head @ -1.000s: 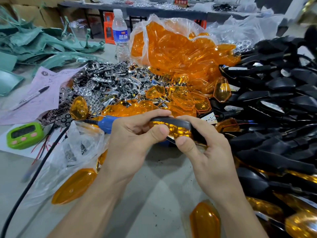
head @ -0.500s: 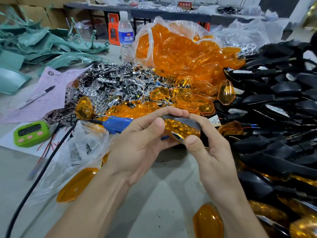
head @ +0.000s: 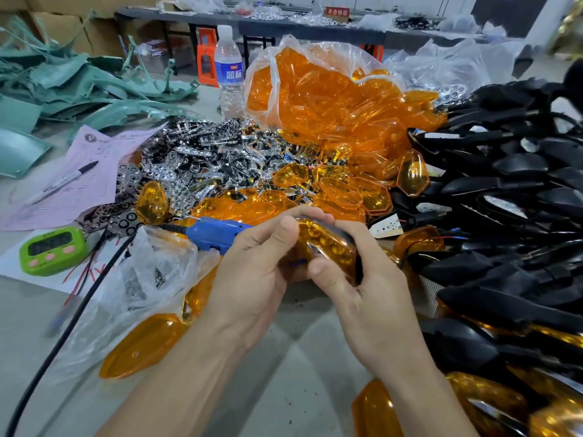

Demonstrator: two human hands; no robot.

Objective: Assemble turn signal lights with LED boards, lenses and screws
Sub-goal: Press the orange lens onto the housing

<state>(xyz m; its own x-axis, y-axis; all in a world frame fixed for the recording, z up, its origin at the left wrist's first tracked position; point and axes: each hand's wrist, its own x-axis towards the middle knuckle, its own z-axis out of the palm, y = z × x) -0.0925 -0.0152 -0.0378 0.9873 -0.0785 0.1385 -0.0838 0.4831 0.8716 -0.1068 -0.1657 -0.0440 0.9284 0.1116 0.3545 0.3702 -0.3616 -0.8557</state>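
We see both hands closed on 1 turn signal light (head: 328, 244), held just above the table (head: 299, 373) in front of the parts heaps; the left hand (head: 252, 279) wraps its fingers over the top with the thumb pressing the orange lens, and the right hand (head: 372, 294) pinches the other end between thumb and fingers.

The lens sits on its black shell, so we judge this unit to be at the press-fit stage, with its screw probably not yet in; the blue screwdriver (head: 214, 234) lies just behind the left hand, gripped by neither hand. At the lower right a few lights with lenses on (head: 492, 402) look finished; against that, the bag of orange lenses (head: 331, 99) is full, the heap of black shells (head: 511, 190) is large, the shiny reflectors (head: 202, 162) are piled high, and a bare LED board (head: 386, 228) lies loose, so most of the work is left.

Much stays out of sight: the underside of the held light and any screw hole are covered by fingers; the screwdriver's tip is behind the left hand; the screws in the clear bag (head: 151, 279) are too small to count; the finished lights are cut off by the frame edge.
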